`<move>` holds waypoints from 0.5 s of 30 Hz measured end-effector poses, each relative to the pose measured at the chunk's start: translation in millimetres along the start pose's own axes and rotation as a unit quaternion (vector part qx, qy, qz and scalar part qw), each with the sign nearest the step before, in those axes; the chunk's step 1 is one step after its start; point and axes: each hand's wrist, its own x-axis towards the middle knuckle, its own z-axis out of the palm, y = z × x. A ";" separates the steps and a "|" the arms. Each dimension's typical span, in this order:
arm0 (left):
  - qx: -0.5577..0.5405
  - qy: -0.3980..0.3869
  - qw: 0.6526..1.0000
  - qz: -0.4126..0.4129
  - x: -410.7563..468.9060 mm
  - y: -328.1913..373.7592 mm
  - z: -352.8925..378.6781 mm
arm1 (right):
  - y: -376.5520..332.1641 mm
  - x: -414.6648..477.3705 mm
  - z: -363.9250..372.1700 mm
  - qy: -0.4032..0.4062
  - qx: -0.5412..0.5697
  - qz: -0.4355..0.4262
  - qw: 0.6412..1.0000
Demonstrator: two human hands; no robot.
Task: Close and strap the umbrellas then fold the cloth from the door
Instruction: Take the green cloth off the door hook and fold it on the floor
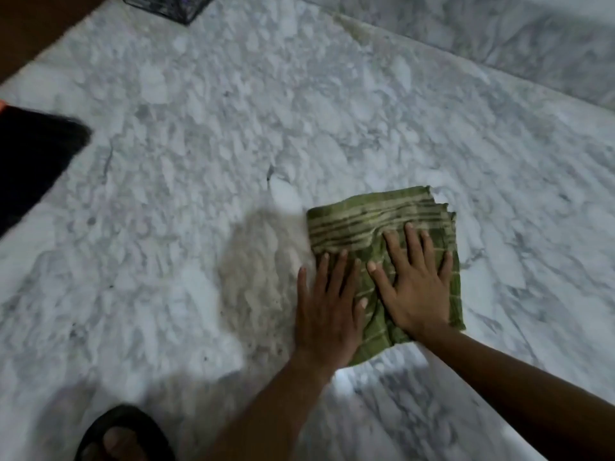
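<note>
**Head view: two flat hands on a folded green cloth**

The head camera looks down at a white marble floor (199, 161). The green striped cloth (366, 221) lies there folded into a thick square. The left hand (327, 311) and the right hand (416, 287) press flat on it, fingers spread, gripping nothing. A foot in a black sandal (123, 434) shows at the lower left.

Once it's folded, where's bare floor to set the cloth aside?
Bare marble floor lies left of and beyond the green cloth, up to the step. Crowded: both hands, left hand and right hand, on the cloth; sandalled foot bottom left.
</note>
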 end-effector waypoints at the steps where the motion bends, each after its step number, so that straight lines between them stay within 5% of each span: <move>1: 0.004 0.009 1.000 0.006 14.8 -16.3 -4.0 | -13.9 10.0 2.5 0.002 0.013 0.028 1.000; 8: 0.082 0.034 0.996 0.017 101.4 -161.9 -41.5 | -134.3 108.1 10.0 0.000 0.033 -0.001 0.999; 15: 0.116 0.049 0.990 -0.068 153.0 -294.3 -70.6 | -257.5 208.0 14.6 -0.011 0.027 -0.110 0.993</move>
